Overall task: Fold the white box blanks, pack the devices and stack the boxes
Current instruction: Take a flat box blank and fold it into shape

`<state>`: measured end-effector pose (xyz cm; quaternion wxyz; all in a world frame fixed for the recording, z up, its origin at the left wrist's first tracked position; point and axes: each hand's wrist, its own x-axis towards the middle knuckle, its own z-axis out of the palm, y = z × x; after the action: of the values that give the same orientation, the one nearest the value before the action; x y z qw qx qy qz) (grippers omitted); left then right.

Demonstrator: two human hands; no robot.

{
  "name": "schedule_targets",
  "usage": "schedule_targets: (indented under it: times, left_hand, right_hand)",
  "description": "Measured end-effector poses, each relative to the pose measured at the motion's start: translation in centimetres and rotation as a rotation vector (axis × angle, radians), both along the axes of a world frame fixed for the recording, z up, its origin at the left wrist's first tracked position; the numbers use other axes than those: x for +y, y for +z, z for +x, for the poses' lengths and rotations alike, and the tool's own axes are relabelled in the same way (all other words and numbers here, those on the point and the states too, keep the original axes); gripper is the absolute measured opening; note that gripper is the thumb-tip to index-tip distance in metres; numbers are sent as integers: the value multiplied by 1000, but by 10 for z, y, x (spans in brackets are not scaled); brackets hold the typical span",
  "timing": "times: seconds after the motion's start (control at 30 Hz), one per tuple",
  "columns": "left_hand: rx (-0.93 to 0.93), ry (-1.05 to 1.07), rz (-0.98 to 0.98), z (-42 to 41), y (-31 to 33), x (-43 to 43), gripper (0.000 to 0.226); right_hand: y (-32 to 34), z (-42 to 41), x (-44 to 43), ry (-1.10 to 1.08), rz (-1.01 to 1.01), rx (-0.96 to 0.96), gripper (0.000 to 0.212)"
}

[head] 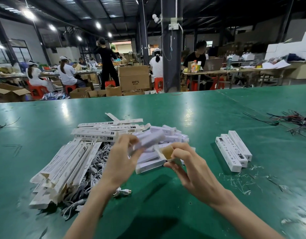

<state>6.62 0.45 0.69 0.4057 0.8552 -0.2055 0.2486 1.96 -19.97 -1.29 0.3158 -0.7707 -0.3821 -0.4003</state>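
On my remote feed the left hand (pixel 121 157) pinches a white device (pixel 149 141) between thumb and curled fingers. The bar is blurred and tilted up to the right above the table. The right hand (pixel 188 168) grips the open end of a white box (pixel 167 152), its thumb and fingertips closed on the flaps. The tan inside of the mouth is turned toward the device and sits just beside its lower end; I cannot tell from here whether the two touch. Behind both hands lies a heap of loose devices (pixel 171 133). To its left is a fanned pile of flat box blanks (pixel 66 168) printed with grey text, with more laid crosswise at the back. A tangle of white cables (pixel 97 163) spreads between the blanks and the left wrist. To the right, well apart from the hands, three closed boxes (pixel 233 150) lie side by side on the green table (pixel 200 114). White shreds (pixel 240 180) lie scattered near them, and a bundle of dark wires (pixel 297 119) sits at the far right edge.
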Motion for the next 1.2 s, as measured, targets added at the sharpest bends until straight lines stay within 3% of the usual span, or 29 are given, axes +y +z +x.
schedule_targets:
  times: [0.1,0.17,0.3,0.43,0.67,1.0,1.2]
  left_hand:
    - [-135,-92,-383,-18,25,9,12]
    - [-206,-186,-481,-31,34,13,14]
    - [-252,-280,-370,-42,37,6,10]
    - [-289,-174,-257,-43,33,-5,8]
    - [-292,-119,-259,-41,31,-10,8]
    - [-265,-225,-214,-35,28,-1,12]
    - [-196,-240,-228,-31,28,6,14]
  right_hand:
    - [1,0,-1,-33,-25,-21,30]
    - [2,2,-3,-102,-42,-44,26]
    - [4,7,-9,-189,-50,-81,25]
    - [1,11,-15,-214,-77,-97,25]
    - [0,10,-16,-233,-166,-98,25]
    - [0,6,-15,-190,-200,-58,30]
    - [0,2,-7,-195,-303,-89,46]
